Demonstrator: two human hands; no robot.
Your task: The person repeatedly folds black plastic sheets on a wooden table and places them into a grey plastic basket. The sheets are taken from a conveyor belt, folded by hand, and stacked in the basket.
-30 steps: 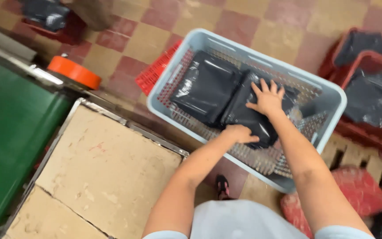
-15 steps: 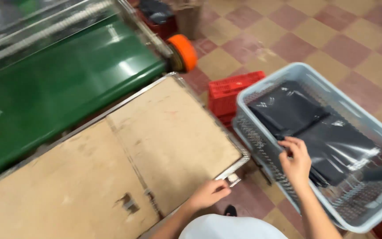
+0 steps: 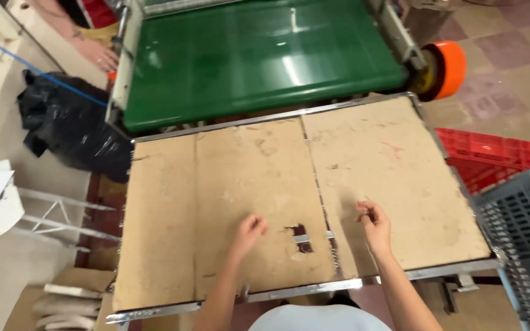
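Bare forearms, no sleeves showing; a pale grey-white top below.

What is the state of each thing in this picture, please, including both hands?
Left hand: empty, fingers curled, over the table.
Right hand: empty, fingers loosely bent, over the table.
Cardboard-topped table: bare, worn, torn hole near its front edge.
Green conveyor belt: nothing on it.
Grey crate: at the right edge, contents hidden.
Red crate: beside the table, partly hidden.
Black plastic bag: crumpled on the floor.
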